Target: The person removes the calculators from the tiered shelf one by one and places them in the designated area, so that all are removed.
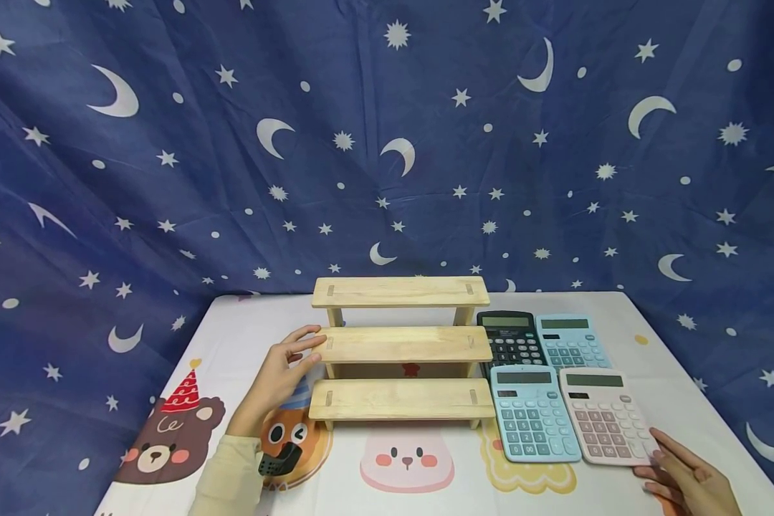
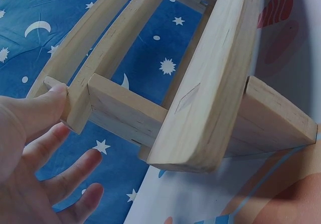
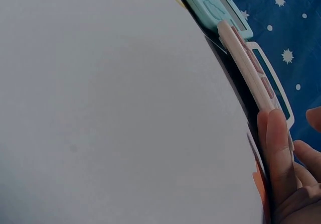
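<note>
A three-tier wooden display stand (image 1: 403, 344) stands in the middle of the table. My left hand (image 1: 284, 369) is at the left end of its middle board, with thumb and index finger pinching it; in the left wrist view the other fingers of the hand (image 2: 45, 158) spread away from the wood. Right of the stand lies a pink calculator (image 1: 603, 416), keys up. My right hand (image 1: 690, 473) grips its lower right corner between its fingers. In the right wrist view the pink calculator (image 3: 248, 68) shows edge-on, with fingertips (image 3: 277, 128) against its near end.
A light blue calculator (image 1: 534, 413) lies between the stand and the pink one. Behind them lie a black calculator (image 1: 511, 340) and another light blue calculator (image 1: 570, 340). A white tablecloth (image 1: 335, 494) with cartoon animals covers the table. A dark blue starry curtain (image 1: 387, 79) hangs behind.
</note>
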The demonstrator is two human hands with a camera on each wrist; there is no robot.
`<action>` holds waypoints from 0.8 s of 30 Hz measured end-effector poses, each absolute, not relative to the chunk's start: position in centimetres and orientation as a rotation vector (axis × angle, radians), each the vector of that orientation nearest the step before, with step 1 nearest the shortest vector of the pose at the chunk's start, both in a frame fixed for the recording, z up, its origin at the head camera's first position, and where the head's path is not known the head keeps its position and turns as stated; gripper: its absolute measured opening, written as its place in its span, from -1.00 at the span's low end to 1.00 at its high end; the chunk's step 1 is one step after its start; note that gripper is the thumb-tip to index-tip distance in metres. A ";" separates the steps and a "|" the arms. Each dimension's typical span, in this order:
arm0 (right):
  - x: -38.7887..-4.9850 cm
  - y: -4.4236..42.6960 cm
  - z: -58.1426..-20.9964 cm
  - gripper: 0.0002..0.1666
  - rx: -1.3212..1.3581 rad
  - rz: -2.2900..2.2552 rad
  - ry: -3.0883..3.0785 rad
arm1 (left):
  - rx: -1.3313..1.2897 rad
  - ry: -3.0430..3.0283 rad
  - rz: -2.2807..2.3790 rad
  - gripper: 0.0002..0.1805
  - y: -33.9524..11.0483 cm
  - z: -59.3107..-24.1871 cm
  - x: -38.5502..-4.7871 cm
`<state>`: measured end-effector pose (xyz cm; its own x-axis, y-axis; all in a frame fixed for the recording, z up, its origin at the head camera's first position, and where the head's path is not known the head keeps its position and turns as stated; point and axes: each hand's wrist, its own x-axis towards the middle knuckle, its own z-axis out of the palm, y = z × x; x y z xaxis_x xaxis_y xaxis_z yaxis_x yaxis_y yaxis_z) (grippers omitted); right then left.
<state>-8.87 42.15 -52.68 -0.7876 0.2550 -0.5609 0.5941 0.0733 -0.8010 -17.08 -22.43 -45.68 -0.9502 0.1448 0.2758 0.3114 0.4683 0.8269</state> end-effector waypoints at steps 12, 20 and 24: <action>-8.9 41.4 -52.2 -0.16 0.873 -1.748 2.124 | -0.390 -2.553 -1.476 -0.62 -22.4 -45.6 -17.1; -8.9 41.6 -52.5 -0.19 0.881 -1.760 2.135 | -0.389 -2.559 -1.475 -0.61 -22.4 -45.6 -17.1; -8.9 41.6 -52.7 -0.21 0.886 -1.743 2.161 | -0.390 -2.556 -1.477 -0.61 -22.4 -45.6 -17.1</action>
